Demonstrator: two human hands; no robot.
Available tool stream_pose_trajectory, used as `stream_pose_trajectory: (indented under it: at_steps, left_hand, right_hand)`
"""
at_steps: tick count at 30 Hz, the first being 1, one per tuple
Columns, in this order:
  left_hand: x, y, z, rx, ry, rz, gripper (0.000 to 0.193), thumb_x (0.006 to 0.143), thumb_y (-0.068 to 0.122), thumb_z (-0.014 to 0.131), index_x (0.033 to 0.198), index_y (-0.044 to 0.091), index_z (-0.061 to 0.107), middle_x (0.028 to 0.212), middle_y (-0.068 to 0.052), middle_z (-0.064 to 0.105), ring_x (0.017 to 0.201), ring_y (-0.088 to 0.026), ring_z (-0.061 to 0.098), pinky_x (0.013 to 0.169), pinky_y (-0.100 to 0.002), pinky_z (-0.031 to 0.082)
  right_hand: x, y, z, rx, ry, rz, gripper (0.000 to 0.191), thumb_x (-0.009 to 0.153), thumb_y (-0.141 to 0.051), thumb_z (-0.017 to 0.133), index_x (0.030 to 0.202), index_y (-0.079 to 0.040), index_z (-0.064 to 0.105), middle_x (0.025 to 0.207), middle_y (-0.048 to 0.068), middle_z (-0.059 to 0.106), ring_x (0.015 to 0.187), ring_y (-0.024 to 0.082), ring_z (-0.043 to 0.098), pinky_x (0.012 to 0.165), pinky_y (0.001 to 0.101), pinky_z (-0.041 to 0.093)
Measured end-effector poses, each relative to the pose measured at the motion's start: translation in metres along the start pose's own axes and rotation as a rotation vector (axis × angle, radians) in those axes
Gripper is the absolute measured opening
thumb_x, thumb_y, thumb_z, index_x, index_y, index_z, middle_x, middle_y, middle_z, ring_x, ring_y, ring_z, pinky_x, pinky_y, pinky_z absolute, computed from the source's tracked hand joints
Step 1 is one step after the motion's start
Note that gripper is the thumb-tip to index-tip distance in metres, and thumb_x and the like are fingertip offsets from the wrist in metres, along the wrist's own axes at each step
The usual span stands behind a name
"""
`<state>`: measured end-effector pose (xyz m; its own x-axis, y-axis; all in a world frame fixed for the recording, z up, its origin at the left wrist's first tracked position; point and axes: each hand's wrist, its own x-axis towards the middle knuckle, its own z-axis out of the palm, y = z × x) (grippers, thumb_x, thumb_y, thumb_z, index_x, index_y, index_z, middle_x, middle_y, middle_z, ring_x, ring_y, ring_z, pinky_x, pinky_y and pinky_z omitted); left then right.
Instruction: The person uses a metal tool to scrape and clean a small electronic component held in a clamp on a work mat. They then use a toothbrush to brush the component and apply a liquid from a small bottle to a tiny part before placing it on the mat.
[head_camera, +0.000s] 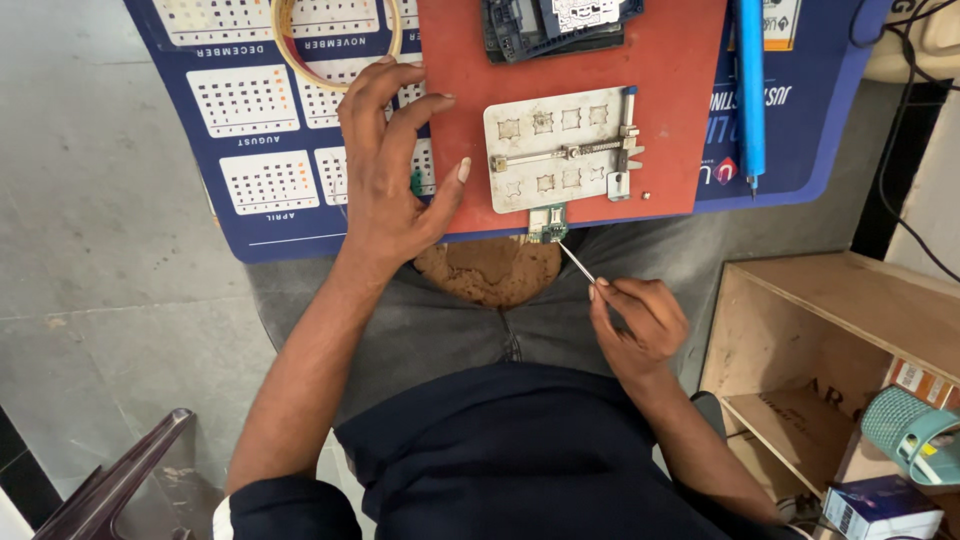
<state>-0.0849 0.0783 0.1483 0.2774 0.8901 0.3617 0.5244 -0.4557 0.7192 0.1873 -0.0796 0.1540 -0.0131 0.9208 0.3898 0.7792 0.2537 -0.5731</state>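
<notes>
One small green circuit board (547, 223) sits clamped at the six o'clock edge of my metal board holder (560, 147), which lies on a red mat (680, 70). My right hand (638, 322) pinches thin tweezers (577, 262), their tip touching the board from five o'clock. My left hand (392, 165) rests at nine o'clock of the holder, fingers spread and loosely curled, holding nothing that I can see. At twelve o'clock lies a dark phone frame (555, 25); at three o'clock, a blue tool (751, 90); at ten o'clock, a tape ring (290, 50). A wooden shelf (820, 340) stands at four o'clock.
</notes>
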Motion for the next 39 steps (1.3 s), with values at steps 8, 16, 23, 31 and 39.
stream_pose_trajectory:
  at_steps: [8,16,23,31,39]
  left_hand:
    - [0.000,-0.002,0.002,0.007,0.008,0.017,0.049,0.095,0.017,0.081,0.138,0.007,0.059,0.155,-0.013,0.041,0.147,-0.035,0.034,0.125,-0.052,0.032]
    - [-0.001,-0.002,0.001,0.007,0.002,0.018,0.048,0.096,0.018,0.081,0.138,0.007,0.059,0.155,-0.013,0.041,0.148,-0.036,0.033,0.125,-0.052,0.032]
    - [-0.001,-0.004,0.003,-0.003,0.001,0.024,0.049,0.096,0.018,0.081,0.138,0.007,0.059,0.154,-0.013,0.041,0.148,-0.036,0.033,0.125,-0.052,0.032]
    - [-0.001,-0.004,0.002,-0.002,-0.017,0.009,0.049,0.095,0.019,0.081,0.137,0.007,0.059,0.154,-0.013,0.040,0.149,-0.036,0.032,0.126,-0.052,0.031]
    - [0.000,0.000,0.001,-0.026,-0.001,0.015,0.049,0.095,0.018,0.080,0.137,0.006,0.059,0.154,-0.014,0.042,0.147,-0.036,0.034,0.125,-0.051,0.033]
  right_hand:
    - [0.001,0.000,0.002,-0.012,0.014,-0.035,0.018,0.079,0.008,0.087,0.089,0.001,0.073,0.087,0.010,0.068,0.073,0.023,0.064,0.064,0.0346,0.050]
    - [-0.001,0.002,0.003,-0.017,0.027,-0.063,0.020,0.079,0.007,0.089,0.086,0.000,0.072,0.086,0.009,0.067,0.072,0.023,0.064,0.062,0.0343,0.049]
    - [0.000,0.001,0.002,-0.011,0.024,-0.060,0.021,0.080,0.008,0.088,0.086,0.000,0.070,0.088,0.010,0.066,0.074,0.025,0.064,0.063,0.0358,0.050]
    - [0.001,0.001,0.004,-0.026,0.034,-0.083,0.021,0.078,0.008,0.088,0.087,0.000,0.071,0.088,0.010,0.066,0.075,0.025,0.065,0.064,0.0365,0.050]
    - [-0.002,0.001,-0.007,-0.030,0.044,0.004,0.019,0.080,0.008,0.086,0.090,0.001,0.071,0.092,0.013,0.068,0.079,0.026,0.067,0.068,0.0358,0.051]
